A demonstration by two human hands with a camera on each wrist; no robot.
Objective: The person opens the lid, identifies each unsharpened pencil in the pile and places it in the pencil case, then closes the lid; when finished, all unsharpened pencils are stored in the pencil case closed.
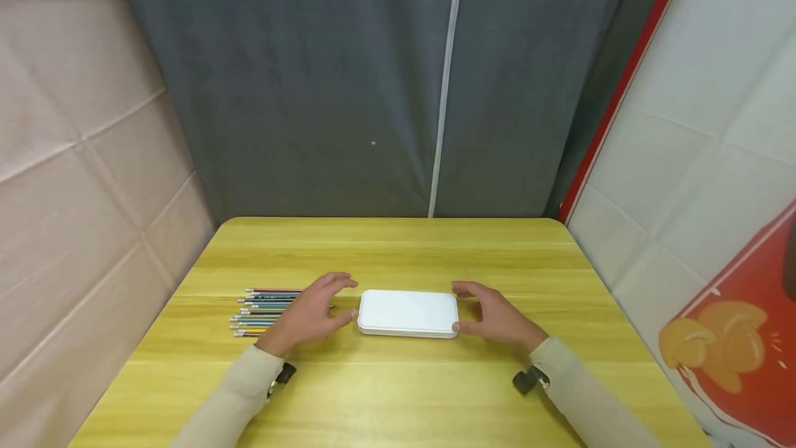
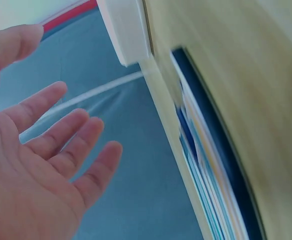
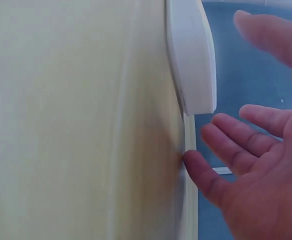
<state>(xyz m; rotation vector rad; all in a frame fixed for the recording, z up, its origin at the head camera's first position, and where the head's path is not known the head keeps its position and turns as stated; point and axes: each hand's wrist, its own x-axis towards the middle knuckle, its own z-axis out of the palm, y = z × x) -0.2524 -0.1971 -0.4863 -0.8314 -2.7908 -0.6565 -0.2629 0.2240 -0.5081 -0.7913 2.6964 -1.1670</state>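
Observation:
A white rectangular case with rounded corners (image 1: 408,312) lies flat on the wooden table, its long side running left to right. My left hand (image 1: 314,311) hovers by its left end, fingers spread and holding nothing; in the left wrist view the palm and fingers stand apart from the case (image 2: 127,32). At the right end is my right hand (image 1: 494,315), thumb and fingers parted around that end. The right wrist view shows a gap between those fingers and the case (image 3: 192,60). Pencils (image 1: 264,310) lie side by side left of the case, partly hidden behind my left hand.
The yellow wood-grain table (image 1: 398,393) reaches back to a grey curtain (image 1: 311,88). Pale cloth walls (image 1: 81,192) stand at left and right, the right one with a red printed picture (image 1: 746,344). Each wrist wears a small black camera (image 1: 527,380).

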